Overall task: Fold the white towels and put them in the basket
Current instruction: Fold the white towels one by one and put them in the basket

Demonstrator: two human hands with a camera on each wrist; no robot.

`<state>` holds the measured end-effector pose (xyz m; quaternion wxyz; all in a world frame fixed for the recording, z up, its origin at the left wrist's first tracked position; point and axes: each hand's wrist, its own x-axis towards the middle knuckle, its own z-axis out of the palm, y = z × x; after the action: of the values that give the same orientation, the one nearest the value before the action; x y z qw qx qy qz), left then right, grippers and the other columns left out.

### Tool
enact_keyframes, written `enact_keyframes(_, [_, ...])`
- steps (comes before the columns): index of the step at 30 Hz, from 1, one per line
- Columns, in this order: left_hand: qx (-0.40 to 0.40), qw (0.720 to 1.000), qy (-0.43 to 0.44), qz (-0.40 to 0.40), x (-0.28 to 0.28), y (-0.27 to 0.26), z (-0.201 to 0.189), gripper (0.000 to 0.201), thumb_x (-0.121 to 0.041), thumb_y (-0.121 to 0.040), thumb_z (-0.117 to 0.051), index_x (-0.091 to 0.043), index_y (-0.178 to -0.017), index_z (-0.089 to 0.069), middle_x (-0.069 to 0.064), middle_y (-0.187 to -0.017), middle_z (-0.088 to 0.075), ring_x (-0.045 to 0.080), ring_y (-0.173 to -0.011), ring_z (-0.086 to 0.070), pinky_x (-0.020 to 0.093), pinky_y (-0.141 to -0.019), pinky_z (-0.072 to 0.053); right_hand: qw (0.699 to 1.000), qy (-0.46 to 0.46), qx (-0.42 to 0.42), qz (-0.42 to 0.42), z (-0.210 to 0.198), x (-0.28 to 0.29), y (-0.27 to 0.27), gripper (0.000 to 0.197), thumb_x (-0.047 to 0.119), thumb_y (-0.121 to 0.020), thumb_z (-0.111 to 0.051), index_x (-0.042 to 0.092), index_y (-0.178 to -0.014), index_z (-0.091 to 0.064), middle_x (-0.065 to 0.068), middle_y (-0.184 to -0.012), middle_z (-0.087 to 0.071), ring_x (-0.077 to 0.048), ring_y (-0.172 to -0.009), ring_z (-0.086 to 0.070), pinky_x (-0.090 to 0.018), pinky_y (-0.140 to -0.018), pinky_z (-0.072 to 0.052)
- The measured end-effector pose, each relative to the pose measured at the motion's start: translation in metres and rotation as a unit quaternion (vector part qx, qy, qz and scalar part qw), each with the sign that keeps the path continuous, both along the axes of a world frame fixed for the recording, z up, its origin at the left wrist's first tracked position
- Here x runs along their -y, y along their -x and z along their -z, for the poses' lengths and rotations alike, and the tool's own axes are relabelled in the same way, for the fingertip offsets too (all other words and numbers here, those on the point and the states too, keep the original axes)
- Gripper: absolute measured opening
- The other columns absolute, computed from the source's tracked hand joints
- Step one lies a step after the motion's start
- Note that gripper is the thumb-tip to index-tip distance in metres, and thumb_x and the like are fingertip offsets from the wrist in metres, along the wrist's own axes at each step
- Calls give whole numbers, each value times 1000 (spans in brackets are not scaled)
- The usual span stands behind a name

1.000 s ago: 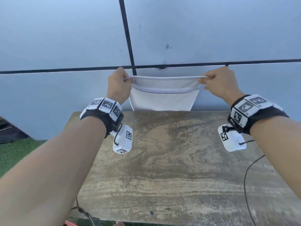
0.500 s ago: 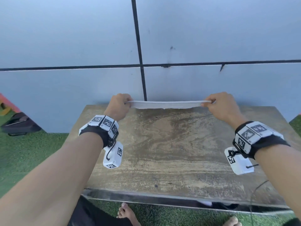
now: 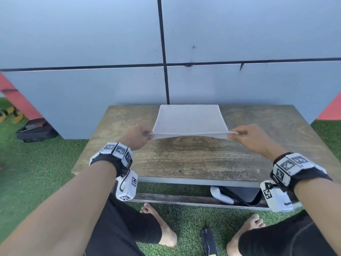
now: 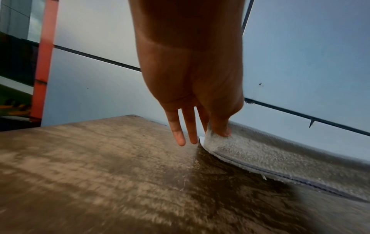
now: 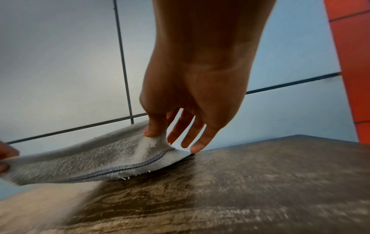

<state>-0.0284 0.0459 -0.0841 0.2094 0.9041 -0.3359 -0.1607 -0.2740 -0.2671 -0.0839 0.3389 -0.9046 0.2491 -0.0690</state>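
A white towel lies spread on the far half of the wooden table, its far edge at the table's back edge. Its near edge is lifted off the wood. My left hand pinches the near left corner between thumb and forefinger, the other fingers hanging straight. My right hand pinches the near right corner in the same way. The wrist views show the towel sagging between the two corners, with a stitched hem on its underside. No basket is in view.
A grey panelled wall stands right behind the table. Green turf surrounds it. A black bag lies on the ground at left. Under the table sit a dark case and a white object. My bare feet stand in front.
The towel hung upright between my hands above the table's far edge; both hands came down and toward me, laying it flat on the table. The head view tilted downward.
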Motion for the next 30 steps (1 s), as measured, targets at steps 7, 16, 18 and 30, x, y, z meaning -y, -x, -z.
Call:
enact_keyframes(7, [37,996,78,-11,-31,36,-27,25,-26,-99,-58,-8,-86,-67,8,-68,-58,19,-57,-46,31,-57,-34,993,15,113,9,-24,-36,35,25,31,-96,-62,19,-75,-64,-5,-61,-54,-14,-57,-44,-30,-58,-32])
enact_keyframes(16, [98,989,107,-24,-53,75,-62,41,-27,-104,-47,-10,-67,-40,2,-58,-40,15,-50,-34,27,-48,-24,988,35,147,-21,-47,-52,56,24,31,-100,-55,14,-85,-64,-12,-79,-66,-21,-64,-55,-34,-65,-40])
enact_keyframes(18, [76,990,119,-22,-60,74,-59,41,-30,-103,-47,-4,-72,-45,15,-64,-54,21,-53,-46,32,-53,-33,991,25,125,-35,-53,-54,61,22,35,-100,-54,20,-89,-67,-4,-87,-73,-25,-78,-68,-40,-77,-51])
enact_keyframes(30, [-132,990,50,17,-80,85,-48,26,-22,-103,-52,-9,-86,-67,4,-83,-71,26,-84,-72,49,-87,-58,981,-140,-85,-104,-69,-66,82,21,26,-100,-57,13,-101,-73,-4,-97,-77,-24,-91,-73,-34,-81,-55])
